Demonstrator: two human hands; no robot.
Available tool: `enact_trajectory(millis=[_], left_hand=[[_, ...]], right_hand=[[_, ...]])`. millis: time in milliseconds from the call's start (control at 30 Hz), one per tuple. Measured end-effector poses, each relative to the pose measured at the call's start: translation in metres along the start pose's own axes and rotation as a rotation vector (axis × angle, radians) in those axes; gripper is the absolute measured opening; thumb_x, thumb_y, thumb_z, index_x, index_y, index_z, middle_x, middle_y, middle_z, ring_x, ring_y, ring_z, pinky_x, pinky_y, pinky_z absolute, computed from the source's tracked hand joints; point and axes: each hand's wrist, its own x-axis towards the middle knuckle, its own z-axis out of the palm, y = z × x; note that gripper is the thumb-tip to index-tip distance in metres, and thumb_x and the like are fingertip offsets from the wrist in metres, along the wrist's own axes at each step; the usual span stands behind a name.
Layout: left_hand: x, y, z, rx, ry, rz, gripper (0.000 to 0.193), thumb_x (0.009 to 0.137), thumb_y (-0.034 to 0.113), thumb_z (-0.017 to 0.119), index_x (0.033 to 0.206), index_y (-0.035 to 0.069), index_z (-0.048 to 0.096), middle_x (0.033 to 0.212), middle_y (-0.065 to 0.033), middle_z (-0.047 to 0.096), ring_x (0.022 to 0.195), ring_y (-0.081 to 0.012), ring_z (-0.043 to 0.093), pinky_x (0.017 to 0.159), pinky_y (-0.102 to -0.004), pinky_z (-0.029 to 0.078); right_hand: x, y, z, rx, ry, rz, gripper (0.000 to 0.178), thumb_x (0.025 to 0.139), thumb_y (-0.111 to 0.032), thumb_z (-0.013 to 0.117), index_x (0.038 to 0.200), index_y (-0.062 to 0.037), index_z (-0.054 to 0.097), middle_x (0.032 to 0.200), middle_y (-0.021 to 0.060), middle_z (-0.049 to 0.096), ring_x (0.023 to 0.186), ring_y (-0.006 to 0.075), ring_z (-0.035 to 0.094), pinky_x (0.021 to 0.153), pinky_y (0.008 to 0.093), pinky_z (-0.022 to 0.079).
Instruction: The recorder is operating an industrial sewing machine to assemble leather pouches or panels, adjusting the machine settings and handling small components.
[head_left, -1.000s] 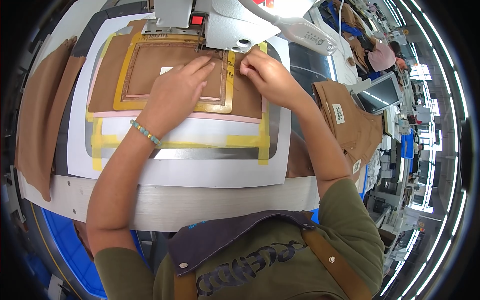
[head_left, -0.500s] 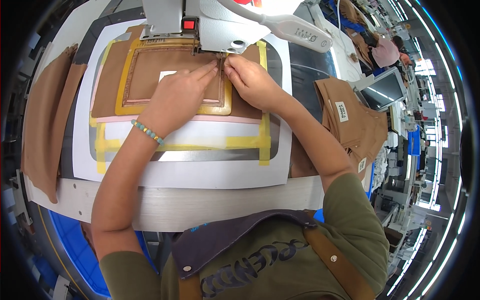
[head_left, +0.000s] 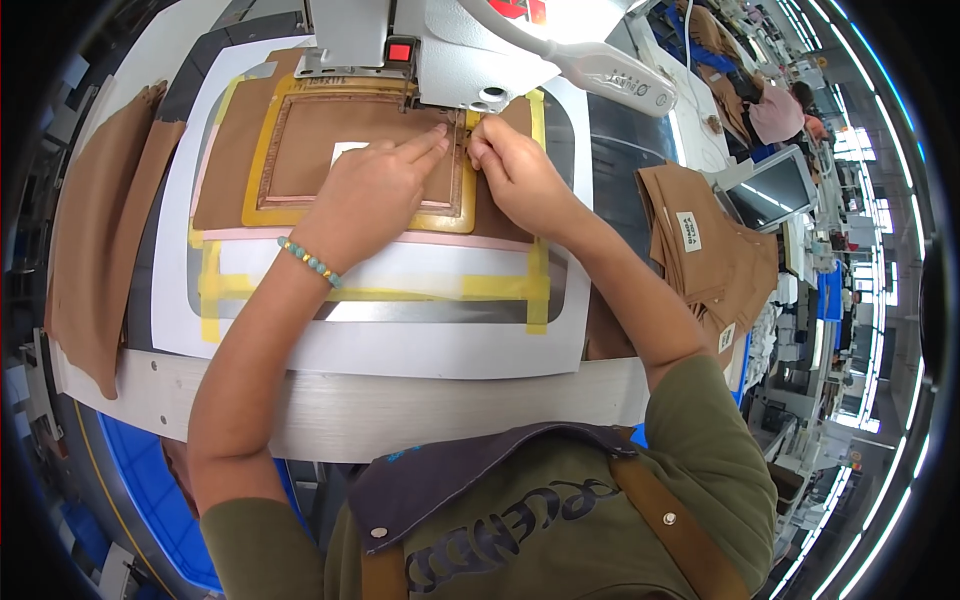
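Long bright ceiling light strips (head_left: 911, 250) run along the right side of a busy workshop, curving with the lens. On a pale wood-grained tabletop (head_left: 450, 410) lies a large white sheet (head_left: 430, 352), with strips of translucent yellow tape (head_left: 537, 295) above its lower edge. Flat over it, under a white sewing-machine head (head_left: 455, 55), sits a brown fabric panel (head_left: 220, 200), with a flat yellow rectangular frame (head_left: 290, 217) on top. The left hand (head_left: 372, 190), a green-and-gold beaded bracelet (head_left: 311, 262) at its wrist, is spread flat, gripping nothing, its fingertips resting inside the frame. The right hand (head_left: 520, 178) is curled at the frame's right edge, thumb and index finger pinched together; whether anything is between them cannot be told. Stacked brown fabric pieces (head_left: 675, 235) lie to the right, and a long brown cloth (head_left: 105, 240) lies to the left.
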Motion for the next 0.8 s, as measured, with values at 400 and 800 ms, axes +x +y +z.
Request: enact_trajectory(millis=[400,800], left_hand=[[-0.002,-0.003,-0.005,-0.134,0.039,-0.020,0.033,0.095,0.010,0.062,0.128,0.008,0.069,0.140,-0.0013,0.064,0.099,-0.0256,0.069,0.083,-0.0365,0.058],[0.000,-0.003,-0.008,-0.204,0.029,-0.022,0.033,0.094,0.009,0.064,0.127,0.008,0.070,0.140,0.0005,0.065,0.105,-0.0257,0.068,0.089,-0.0369,0.056]], right_hand=[[-0.024,0.003,-0.042,-0.093,0.036,0.116,0.017,0.097,-0.016,0.064,0.096,0.0002,0.066,0.082,0.0082,0.064,0.072,0.0166,0.061,0.066,0.0296,0.050],[-0.023,-0.006,-0.009,-0.473,0.098,-0.269,0.002,0.092,-0.003,0.062,0.091,-0.0014,0.062,0.086,0.0107,0.058,0.081,0.0303,0.065,0.069,0.0390,0.054]])
